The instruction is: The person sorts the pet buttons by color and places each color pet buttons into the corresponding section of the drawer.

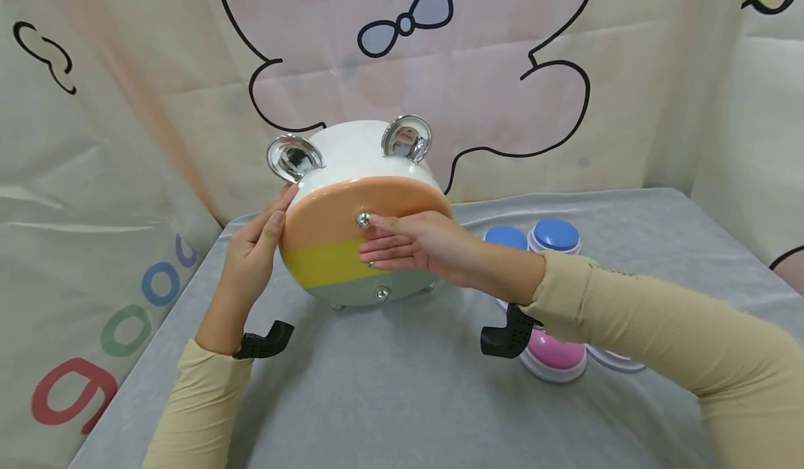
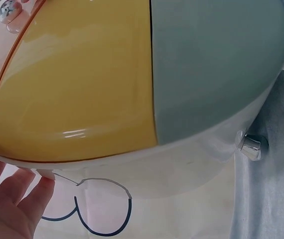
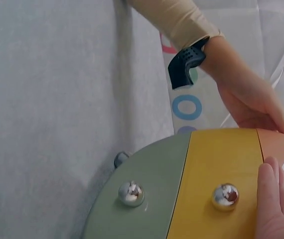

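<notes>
A rounded white drawer box [image 1: 364, 134] with silver ears stands on the table. Its front has orange, yellow [image 2: 77, 84] and green [image 3: 147, 169] drawers, each with a silver ball knob. My left hand [image 1: 248, 259] rests against the box's left side, thumb by the front edge and fingers along the white wall [image 2: 202, 169]. My right hand [image 1: 433, 246] is in front; thumb and index fingertips pinch the orange drawer's knob [image 1: 363, 220]. Its other fingers [image 3: 267, 191] are straight and lie across the yellow drawer, whose own knob [image 3: 225, 196] shows beside them.
Right of the box, partly behind my right forearm, several round buttons with white bases stand on the grey cloth [image 1: 389, 385], among them a blue button [image 1: 555, 234] and a pink button [image 1: 555, 350]. A printed curtain [image 1: 502, 106] hangs behind and to the sides.
</notes>
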`<state>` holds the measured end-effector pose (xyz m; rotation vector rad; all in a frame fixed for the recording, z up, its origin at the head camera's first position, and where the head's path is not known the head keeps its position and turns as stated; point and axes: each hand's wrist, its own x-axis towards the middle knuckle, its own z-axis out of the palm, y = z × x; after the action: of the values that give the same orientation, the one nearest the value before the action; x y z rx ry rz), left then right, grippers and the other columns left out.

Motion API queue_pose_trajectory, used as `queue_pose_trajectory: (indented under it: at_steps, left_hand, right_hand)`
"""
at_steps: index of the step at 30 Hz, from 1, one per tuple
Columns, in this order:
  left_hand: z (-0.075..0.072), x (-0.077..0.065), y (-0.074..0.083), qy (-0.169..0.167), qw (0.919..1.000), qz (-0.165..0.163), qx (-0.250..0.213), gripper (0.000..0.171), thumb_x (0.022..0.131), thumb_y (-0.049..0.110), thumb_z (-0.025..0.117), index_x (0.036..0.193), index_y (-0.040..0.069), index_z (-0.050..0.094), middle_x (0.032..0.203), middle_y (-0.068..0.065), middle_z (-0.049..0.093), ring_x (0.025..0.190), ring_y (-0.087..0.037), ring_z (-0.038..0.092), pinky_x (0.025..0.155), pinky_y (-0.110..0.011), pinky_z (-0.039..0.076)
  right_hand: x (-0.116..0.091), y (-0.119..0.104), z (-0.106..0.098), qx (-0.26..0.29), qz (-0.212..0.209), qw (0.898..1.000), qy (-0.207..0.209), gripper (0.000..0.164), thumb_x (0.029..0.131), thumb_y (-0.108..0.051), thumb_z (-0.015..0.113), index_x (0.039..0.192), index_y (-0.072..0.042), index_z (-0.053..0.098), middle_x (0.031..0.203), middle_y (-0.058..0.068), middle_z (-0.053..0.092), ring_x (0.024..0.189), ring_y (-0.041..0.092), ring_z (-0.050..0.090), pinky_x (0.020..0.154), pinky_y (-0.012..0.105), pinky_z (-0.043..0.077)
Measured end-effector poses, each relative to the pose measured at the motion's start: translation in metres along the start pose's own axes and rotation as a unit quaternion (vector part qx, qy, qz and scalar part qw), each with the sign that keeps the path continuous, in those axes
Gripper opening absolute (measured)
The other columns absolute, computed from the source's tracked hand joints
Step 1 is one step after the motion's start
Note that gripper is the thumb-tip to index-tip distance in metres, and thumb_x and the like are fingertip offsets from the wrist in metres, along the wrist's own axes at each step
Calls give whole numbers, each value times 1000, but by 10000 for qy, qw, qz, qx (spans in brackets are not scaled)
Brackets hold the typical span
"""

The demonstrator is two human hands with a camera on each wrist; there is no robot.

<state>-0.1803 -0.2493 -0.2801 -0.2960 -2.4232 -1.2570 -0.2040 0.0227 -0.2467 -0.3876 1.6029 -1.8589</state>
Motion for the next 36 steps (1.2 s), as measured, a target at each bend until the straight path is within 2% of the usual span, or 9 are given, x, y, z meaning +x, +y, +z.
queue_pose_trajectory:
  at_steps: [6,13,19,23,31,36]
  left_hand:
    - [1,1,1,-32,10000,55,-14,40,107,37,40,146,37,47,157,12,39,148,-6,33,122,-45,31]
    - [1,1,2,-28,10000,10,-5,40,107,38,39,146,38,47,157,13,38,148,-6,33,122,-46,32]
    - [0,0,3,-40,10000,-14,-28,40,107,39,39,147,38,46,157,13,38,149,-7,32,122,-48,32]
    - [0,-1,3,-33,10000,-24,-44,41,107,39,39,147,37,46,158,12,38,150,-9,32,122,-49,31]
    - [0,-1,3,-40,9999,-79,-106,41,107,39,40,147,37,46,158,12,38,150,-9,32,122,-49,31]
    - [0,-1,3,-37,9999,-47,-151,41,107,39,40,147,36,47,158,11,38,149,-8,32,122,-48,31]
  right_hand:
    - [3,2,7,261,-75,9995,173,41,104,-26,53,129,6,57,119,20,71,110,29,71,95,37,58]
    - [8,3,14,609,-145,9972,418,40,104,-26,53,125,8,59,109,16,73,97,21,75,95,37,58]
    - [9,4,17,745,-146,9953,604,38,103,-24,54,126,5,60,108,16,73,98,23,75,93,37,59]
    - [9,5,18,819,-139,9946,629,36,103,-24,55,127,3,60,108,16,73,101,25,74,92,37,59]
    - [9,5,19,905,-103,9938,639,37,103,-23,55,125,5,60,104,15,74,95,22,75,92,37,59]
    - [8,5,17,847,-119,9945,605,37,103,-23,55,126,4,60,106,16,74,97,23,75,92,37,59]
